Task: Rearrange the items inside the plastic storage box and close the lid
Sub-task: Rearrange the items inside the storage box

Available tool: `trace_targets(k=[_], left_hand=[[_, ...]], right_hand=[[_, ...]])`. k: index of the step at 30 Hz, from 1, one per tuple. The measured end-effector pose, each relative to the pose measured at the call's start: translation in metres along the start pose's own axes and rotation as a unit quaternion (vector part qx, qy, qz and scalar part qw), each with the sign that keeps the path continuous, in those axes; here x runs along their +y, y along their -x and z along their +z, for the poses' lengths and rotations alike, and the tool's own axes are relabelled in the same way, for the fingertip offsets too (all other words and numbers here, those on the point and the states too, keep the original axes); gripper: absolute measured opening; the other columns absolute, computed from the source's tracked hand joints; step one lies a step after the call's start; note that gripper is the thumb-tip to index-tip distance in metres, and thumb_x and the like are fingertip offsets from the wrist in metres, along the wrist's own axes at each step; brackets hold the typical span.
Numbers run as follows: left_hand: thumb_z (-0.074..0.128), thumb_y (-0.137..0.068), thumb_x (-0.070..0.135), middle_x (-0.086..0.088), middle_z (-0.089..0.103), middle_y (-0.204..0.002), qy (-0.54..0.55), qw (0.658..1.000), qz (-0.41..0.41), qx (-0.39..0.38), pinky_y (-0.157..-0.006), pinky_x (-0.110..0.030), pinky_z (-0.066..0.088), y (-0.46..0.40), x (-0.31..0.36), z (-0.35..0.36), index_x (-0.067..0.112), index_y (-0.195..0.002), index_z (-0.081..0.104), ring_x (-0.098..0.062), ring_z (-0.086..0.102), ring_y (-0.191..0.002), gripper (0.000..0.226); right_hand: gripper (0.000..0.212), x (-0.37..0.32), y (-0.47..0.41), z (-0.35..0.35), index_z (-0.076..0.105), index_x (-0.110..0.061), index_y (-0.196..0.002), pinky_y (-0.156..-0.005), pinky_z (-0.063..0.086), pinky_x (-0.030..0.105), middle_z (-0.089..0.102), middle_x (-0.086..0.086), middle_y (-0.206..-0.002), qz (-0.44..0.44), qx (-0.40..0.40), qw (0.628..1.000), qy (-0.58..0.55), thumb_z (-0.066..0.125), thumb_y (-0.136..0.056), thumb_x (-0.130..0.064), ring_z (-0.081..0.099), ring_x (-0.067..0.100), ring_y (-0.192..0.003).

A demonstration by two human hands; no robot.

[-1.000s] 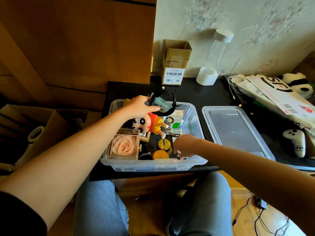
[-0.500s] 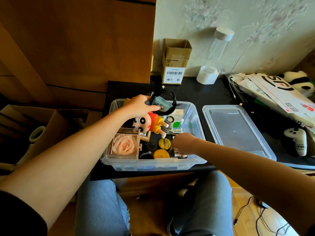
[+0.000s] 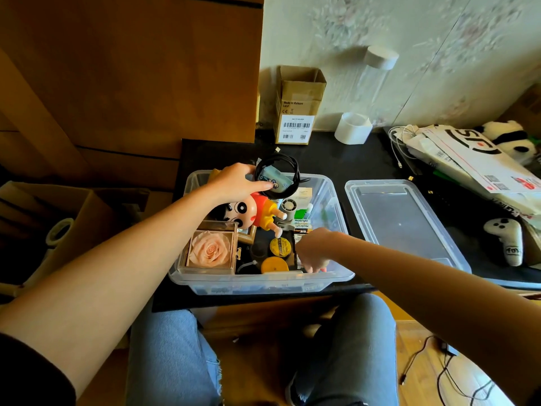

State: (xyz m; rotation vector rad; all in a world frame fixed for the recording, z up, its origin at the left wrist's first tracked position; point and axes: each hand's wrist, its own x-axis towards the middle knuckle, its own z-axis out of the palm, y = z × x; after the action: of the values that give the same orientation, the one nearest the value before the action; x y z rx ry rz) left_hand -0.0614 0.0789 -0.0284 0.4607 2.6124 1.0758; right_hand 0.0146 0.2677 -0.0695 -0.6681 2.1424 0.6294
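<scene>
Since the earlier frames the right hand [image 3: 314,253] has slid toward the near right corner of the clear plastic storage box [image 3: 263,281], its fingers now dipped down among the items by the front wall; the left hand [image 3: 237,183] has barely shifted. Whether the right fingers grip anything there I cannot tell, since they point down into the box and are partly hidden. The left hand is raised over the far rim, its fingers and thumb curled around a coiled black cable [image 3: 276,174] that is bundled with a small blue printed packet.

The box sits at the front edge of the black worktop [image 3: 336,159], above the person's knees. Inside it, a cartoon boy figurine [image 3: 251,210] in a red shirt and yellow shorts lies on its side, just behind a clear case holding a peach rose [image 3: 209,250] at the near left. Between the rose case and the right hand are a round yellow-and-black tin [image 3: 280,247] and an orange disc [image 3: 273,265]. Green-and-white Heybright cartons [image 3: 301,221] stand at the right side.

The lid [image 3: 404,221] lies flat on the worktop just right of the box, off it. Behind stand a small open cardboard carton [image 3: 298,106] and a white tape roll [image 3: 352,127]; a white game controller [image 3: 506,238] and a panda plush [image 3: 509,137] lie further right.
</scene>
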Motion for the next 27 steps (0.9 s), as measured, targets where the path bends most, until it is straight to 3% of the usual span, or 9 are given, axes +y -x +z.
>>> trace_targets(k=[4, 8, 13, 18, 22, 25, 27], left_hand=[[0.062, -0.086, 0.047, 0.003, 0.065, -0.117, -0.003, 1.0, -0.001, -0.002, -0.089, -0.033, 0.045, 0.0, 0.0, 0.0, 0.025, -0.117, 0.064, -0.014, 0.055, -0.107, 0.038], [0.063, -0.085, 0.046, 0.002, 0.067, -0.113, 0.0, 1.0, -0.006, -0.001, -0.096, -0.039, 0.045, 0.0, 0.001, 0.0, 0.024, -0.115, 0.066, -0.017, 0.058, -0.108, 0.037], [0.062, -0.085, 0.049, 0.002, 0.066, -0.115, -0.009, 1.0, -0.011, 0.001, -0.098, -0.04, 0.043, 0.0, 0.0, 0.0, 0.025, -0.115, 0.065, -0.017, 0.057, -0.109, 0.039], [0.062, -0.085, 0.048, 0.003, 0.067, -0.114, -0.002, 1.0, -0.009, -0.001, -0.095, -0.038, 0.045, 0.001, 0.001, -0.001, 0.024, -0.116, 0.065, -0.016, 0.057, -0.108, 0.038], [0.061, -0.085, 0.05, 0.003, 0.067, -0.113, -0.014, 1.0, -0.013, 0.001, -0.097, -0.042, 0.043, 0.002, 0.002, 0.0, 0.026, -0.114, 0.066, -0.017, 0.057, -0.107, 0.038], [0.062, -0.085, 0.05, 0.002, 0.067, -0.113, -0.007, 1.0, -0.014, -0.002, -0.1, -0.044, 0.042, 0.001, 0.002, -0.001, 0.026, -0.115, 0.066, -0.018, 0.057, -0.109, 0.038], [0.062, -0.085, 0.049, 0.002, 0.066, -0.117, -0.011, 1.0, -0.015, -0.002, -0.102, -0.046, 0.04, 0.001, 0.002, -0.001, 0.025, -0.116, 0.065, -0.019, 0.056, -0.113, 0.04]], right_hand=[[0.04, -0.006, -0.009, 0.004, 0.051, -0.011, -0.131, -0.086, 0.045, 0.036, 0.054, 0.007, -0.131, 0.006, -0.052, 0.998, 0.024, 0.052, -0.091, -0.011, 0.052, 0.03, -0.117], [0.042, -0.002, -0.01, 0.003, 0.05, -0.009, -0.133, -0.099, 0.044, 0.041, 0.05, 0.01, -0.135, -0.01, -0.07, 0.997, 0.006, 0.051, -0.09, -0.007, 0.049, 0.03, -0.121], [0.032, 0.005, 0.002, 0.001, 0.066, -0.011, -0.117, -0.089, 0.04, 0.029, 0.059, 0.009, -0.124, -0.04, -0.016, 0.995, -0.09, 0.06, -0.086, -0.004, 0.052, 0.028, -0.115], [0.037, -0.004, -0.002, 0.006, 0.054, -0.01, -0.129, -0.097, 0.04, 0.036, 0.052, 0.011, -0.133, -0.044, -0.039, 0.997, -0.052, 0.043, -0.095, -0.005, 0.048, 0.031, -0.12], [0.041, -0.003, -0.007, 0.002, 0.046, -0.012, -0.136, -0.099, 0.039, 0.04, 0.052, 0.008, -0.125, -0.051, -0.086, 0.994, -0.053, 0.042, -0.095, -0.007, 0.047, 0.03, -0.115], [0.046, -0.002, -0.007, -0.001, 0.041, -0.015, -0.141, -0.105, 0.039, 0.044, 0.048, 0.008, -0.138, -0.044, -0.12, 0.99, -0.059, 0.042, -0.095, -0.007, 0.045, 0.031, -0.126], [0.044, -0.004, -0.007, -0.002, 0.042, -0.013, -0.139, -0.102, 0.041, 0.043, 0.051, 0.011, -0.134, -0.042, -0.127, 0.989, -0.062, 0.041, -0.095, -0.008, 0.048, 0.031, -0.122]])
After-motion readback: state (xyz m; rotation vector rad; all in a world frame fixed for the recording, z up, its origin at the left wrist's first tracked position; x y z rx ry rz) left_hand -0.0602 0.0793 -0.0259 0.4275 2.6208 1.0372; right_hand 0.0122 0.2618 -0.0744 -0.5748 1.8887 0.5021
